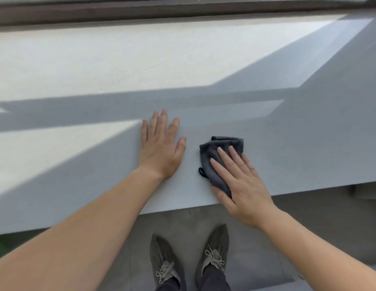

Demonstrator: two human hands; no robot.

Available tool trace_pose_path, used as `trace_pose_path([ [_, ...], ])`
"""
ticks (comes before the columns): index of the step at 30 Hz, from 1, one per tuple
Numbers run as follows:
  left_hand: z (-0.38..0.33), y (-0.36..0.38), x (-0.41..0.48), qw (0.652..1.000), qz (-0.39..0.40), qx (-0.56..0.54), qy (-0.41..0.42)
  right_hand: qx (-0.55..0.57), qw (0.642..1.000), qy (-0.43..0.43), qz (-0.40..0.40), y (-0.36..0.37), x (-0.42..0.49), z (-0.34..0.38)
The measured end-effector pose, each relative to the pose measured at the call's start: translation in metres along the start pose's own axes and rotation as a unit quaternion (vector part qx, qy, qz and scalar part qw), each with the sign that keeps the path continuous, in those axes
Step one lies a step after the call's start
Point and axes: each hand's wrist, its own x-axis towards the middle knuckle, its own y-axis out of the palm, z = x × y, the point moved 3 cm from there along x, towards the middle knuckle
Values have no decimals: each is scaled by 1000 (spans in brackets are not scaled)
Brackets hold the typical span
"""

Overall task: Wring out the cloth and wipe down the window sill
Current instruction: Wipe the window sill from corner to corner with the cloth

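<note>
Presently the wiping step is judged to be in hand; whether the cloth is well wrung cannot be told.

- Dark grey microfibre cloth [223,144]: folded into a small pad, lying on the window sill [78,169] near its front edge, at about 4 o'clock from the view's centre. A small hanging loop [201,172] is seen at its 8 o'clock corner.
- Right hand [242,182]: laid flat on the cloth, fingers straight and slightly spread, nothing gripped; the cloth is pressed down, not pinched.
- Left hand [160,147]: at 9 o'clock of the cloth and apart from it, palm flat on the bare sill, fingers extended, nothing held. It is judged to serve as a brace.

Advice for the step: pressure should be spread through the whole palm so the pad is kept folded; long overlapping strokes are best run along the sill, the far band at 12 o'clock under the window frame [182,12] included. The loop should be tucked in to avoid dragging.

Surroundings: grey shoes [168,265] on a grey floor [313,227] at 6 o'clock. Sunlit patches and shadow bands are cast across the sill, so streaks may be masked. The only obstacle noted is the bracing hand, which lies in a leftward stroke's path.
</note>
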Motion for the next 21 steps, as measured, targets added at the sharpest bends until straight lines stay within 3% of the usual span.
trace_pose_path([
  [2,-1,6,3,999,10,32,-27,-13,1000,-8,16,-7,7,-38],
  [5,-3,10,4,998,11,49,-34,19,983,182,-5,-24,43,-93],
  [7,-5,10,4,998,6,50,-36,20,969,247,-21,-27,79,-97],
  [8,-6,10,4,998,4,51,-36,18,974,227,-23,-26,97,-85],
  [11,-8,8,5,998,5,48,-37,12,998,53,1,-14,125,-37],
  [13,-9,7,6,999,5,39,-34,3,1000,-21,20,-17,127,-42],
  [15,-10,5,6,999,-11,34,-36,8,1000,13,21,-26,138,-79],
  [19,-2,-5,23,996,-60,52,-39,36,976,216,-10,-44,185,-123],
  [21,0,-8,40,996,-39,57,-52,36,983,180,-9,-42,205,-100],
])
